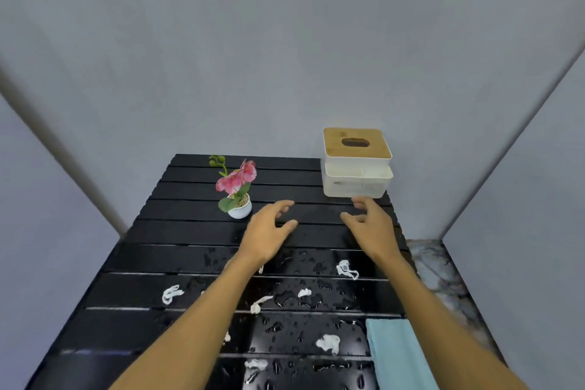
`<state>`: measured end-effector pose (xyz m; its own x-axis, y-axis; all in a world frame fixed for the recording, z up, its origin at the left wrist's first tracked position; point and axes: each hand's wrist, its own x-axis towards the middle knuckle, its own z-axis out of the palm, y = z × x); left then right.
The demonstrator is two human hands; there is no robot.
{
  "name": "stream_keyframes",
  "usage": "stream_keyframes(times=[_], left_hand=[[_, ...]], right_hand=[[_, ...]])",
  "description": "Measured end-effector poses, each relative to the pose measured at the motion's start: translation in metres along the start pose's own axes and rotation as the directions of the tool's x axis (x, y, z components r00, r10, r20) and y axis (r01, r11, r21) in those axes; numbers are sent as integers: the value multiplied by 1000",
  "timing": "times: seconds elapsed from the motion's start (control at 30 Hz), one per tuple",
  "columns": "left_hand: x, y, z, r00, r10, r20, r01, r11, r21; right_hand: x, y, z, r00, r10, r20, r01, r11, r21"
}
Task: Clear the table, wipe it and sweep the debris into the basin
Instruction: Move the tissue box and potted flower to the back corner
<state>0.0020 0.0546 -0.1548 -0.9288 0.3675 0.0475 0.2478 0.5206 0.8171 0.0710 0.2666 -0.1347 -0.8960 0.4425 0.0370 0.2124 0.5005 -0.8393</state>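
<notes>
1. Both the left hand (pixel 269 231) and right hand (pixel 370 225) reach, fingers spread and empty, toward the tissue box (pixel 356 165) at the table (pixel 190 231) far right corner (probably clearing first).
2. Paper scraps (pixel 346 269) litter the wet near half; the cloth (pixel 395 351) waits at the right edge.

Both bare forearms reach forward from the lower edge of the view, running nearly parallel. The left hand (pixel 269 231) is palm down with its fingers loosely spread and slightly curled, thumb out toward the right. The right hand (pixel 372 226) mirrors it, palm down, fingers relaxed and parted, thumb pointing left. Neither hand grasps anything.
</notes>
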Motion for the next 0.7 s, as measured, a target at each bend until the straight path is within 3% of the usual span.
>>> stream_keyframes(times=[0.17,0.33,0.7], left_hand=[[-33,-39,-45,997,11,-79,3,985,172],[-51,-65,-86,987,-28,-161,66,969,238],[-24,-104,-109,986,-3,-164,62,934,353]], right_hand=[[-22,-43,44,988,-73,139,71,997,22],[-32,-72,95,971,-78,226,70,997,44],[-12,-91,166,961,-166,222,165,986,24]])
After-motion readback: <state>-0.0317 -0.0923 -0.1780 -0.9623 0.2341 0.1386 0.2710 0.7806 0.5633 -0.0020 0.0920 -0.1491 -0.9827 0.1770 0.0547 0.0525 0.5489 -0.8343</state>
